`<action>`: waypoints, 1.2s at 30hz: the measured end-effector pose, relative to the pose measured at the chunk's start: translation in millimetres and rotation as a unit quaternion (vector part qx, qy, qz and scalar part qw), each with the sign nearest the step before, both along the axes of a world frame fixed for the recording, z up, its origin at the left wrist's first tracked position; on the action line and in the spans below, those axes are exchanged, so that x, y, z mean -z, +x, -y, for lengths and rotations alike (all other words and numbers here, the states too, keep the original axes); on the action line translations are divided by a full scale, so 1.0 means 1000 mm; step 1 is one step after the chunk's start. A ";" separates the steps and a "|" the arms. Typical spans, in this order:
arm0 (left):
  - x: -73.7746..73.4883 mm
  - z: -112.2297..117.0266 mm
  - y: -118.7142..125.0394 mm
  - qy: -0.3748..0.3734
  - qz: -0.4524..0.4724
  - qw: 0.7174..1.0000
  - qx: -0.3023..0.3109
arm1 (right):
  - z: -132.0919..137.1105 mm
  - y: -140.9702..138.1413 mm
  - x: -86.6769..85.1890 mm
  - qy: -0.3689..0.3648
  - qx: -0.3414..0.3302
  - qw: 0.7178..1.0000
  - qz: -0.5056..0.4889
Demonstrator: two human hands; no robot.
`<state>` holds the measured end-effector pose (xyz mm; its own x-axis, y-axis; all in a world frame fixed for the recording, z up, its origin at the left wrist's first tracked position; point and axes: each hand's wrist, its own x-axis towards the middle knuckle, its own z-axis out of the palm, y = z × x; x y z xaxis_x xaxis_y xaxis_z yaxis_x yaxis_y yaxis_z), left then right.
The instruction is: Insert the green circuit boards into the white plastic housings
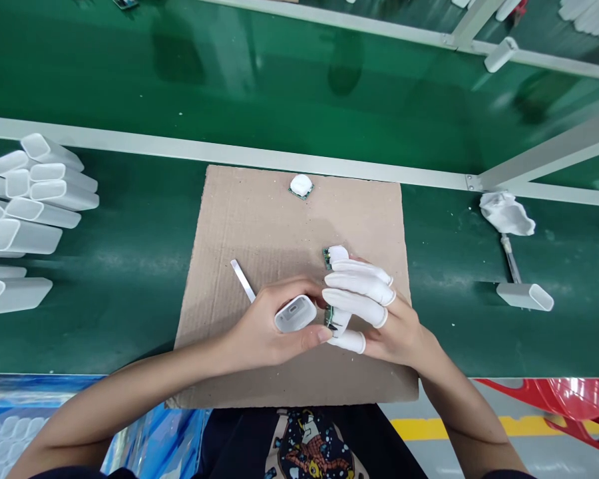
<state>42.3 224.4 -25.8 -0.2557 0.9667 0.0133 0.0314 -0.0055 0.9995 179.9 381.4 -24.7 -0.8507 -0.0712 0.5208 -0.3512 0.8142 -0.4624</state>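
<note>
My left hand (262, 329) is closed around a white plastic housing (295, 314), its open end facing up toward me. My right hand (374, 306), with white finger cots on its fingers, pinches a small green circuit board (330, 286) that stands on edge right beside the housing's mouth. Both hands hover over a brown cardboard sheet (259, 226) on the green bench. A thin white strip (242, 280) lies on the cardboard just left of my left hand. A second small board with a white dome (301, 185) rests near the cardboard's far edge.
Several empty white housings (30, 206) are piled at the left. A single white housing (524, 296), a crumpled white cloth (508, 214) and a thin tool lie at the right. Metal rails (229, 154) cross the bench behind the cardboard. A red chair (579, 402) stands at lower right.
</note>
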 end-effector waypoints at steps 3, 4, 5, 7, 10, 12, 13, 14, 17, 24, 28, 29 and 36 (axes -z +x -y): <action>0.001 -0.001 0.000 0.008 -0.001 1.000 -0.004 | 0.002 0.001 0.002 -0.018 0.025 0.999 -0.012; 0.001 -0.001 -0.001 0.010 0.000 1.000 -0.006 | 0.003 0.001 0.002 -0.023 0.033 0.999 -0.017; 0.001 -0.001 -0.001 0.011 0.001 1.000 -0.008 | 0.005 0.002 0.002 -0.026 0.040 0.999 -0.023; 0.000 -0.001 -0.001 0.012 0.000 1.000 -0.012 | 0.007 0.002 0.001 -0.024 0.052 0.998 -0.033; 0.000 -0.002 -0.002 0.015 -0.007 1.000 -0.021 | 0.010 0.002 0.000 -0.012 0.073 0.996 -0.044; 0.001 -0.002 -0.002 0.018 -0.011 0.999 -0.028 | 0.012 0.002 0.000 -0.011 0.084 0.995 -0.052; 0.001 -0.002 -0.003 0.019 -0.011 0.999 -0.030 | 0.013 0.001 0.000 -0.012 0.087 0.994 -0.058; 0.002 -0.002 -0.003 0.019 -0.010 0.999 -0.032 | 0.013 0.001 0.001 -0.013 0.088 0.994 -0.064; 0.001 -0.002 -0.002 0.015 -0.004 0.999 -0.036 | 0.012 -0.001 0.003 0.005 0.092 0.993 -0.077; 0.000 -0.002 -0.001 0.003 -0.017 0.999 -0.043 | 0.007 0.000 0.002 0.090 0.070 0.990 -0.086; 0.002 -0.001 0.000 0.009 -0.018 0.999 -0.047 | 0.008 0.002 0.004 0.083 0.061 0.991 -0.090; 0.002 -0.001 0.001 0.011 -0.014 0.999 -0.046 | 0.007 0.002 0.005 0.077 0.064 0.991 -0.086; 0.000 -0.001 0.001 0.006 0.020 0.999 -0.041 | 0.004 -0.001 0.003 0.073 0.032 0.996 -0.036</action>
